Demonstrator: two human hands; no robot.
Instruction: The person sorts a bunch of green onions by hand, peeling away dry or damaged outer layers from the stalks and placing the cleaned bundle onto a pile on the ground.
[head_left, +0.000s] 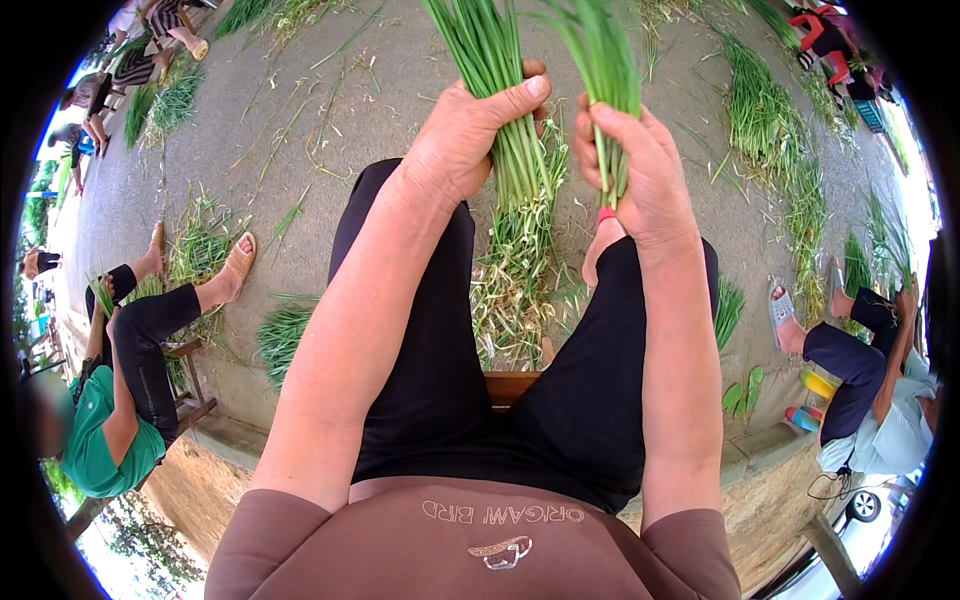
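My left hand (480, 127) is closed around a thick bunch of long green leafy stalks (480, 45), like garlic chives, whose pale cut or root ends point down towards my knees. To its right, my right hand (634, 161) grips a thinner bunch of the same greens (604, 60); its leaf tips are blurred. The two bunches are apart. Below them, between my black-trousered legs, a heap of loose stalks and yellowed trimmings (517, 277) lies on the ground. My fingers partly hide the middle of each bunch.
Piles of greens lie beside my left leg (285, 337), beside my right leg (727, 311) and further off at the right (761, 112). Seated people (124, 427) handle greens at the left and at the right (885, 405). A wooden seat edge (510, 388) shows between my thighs.
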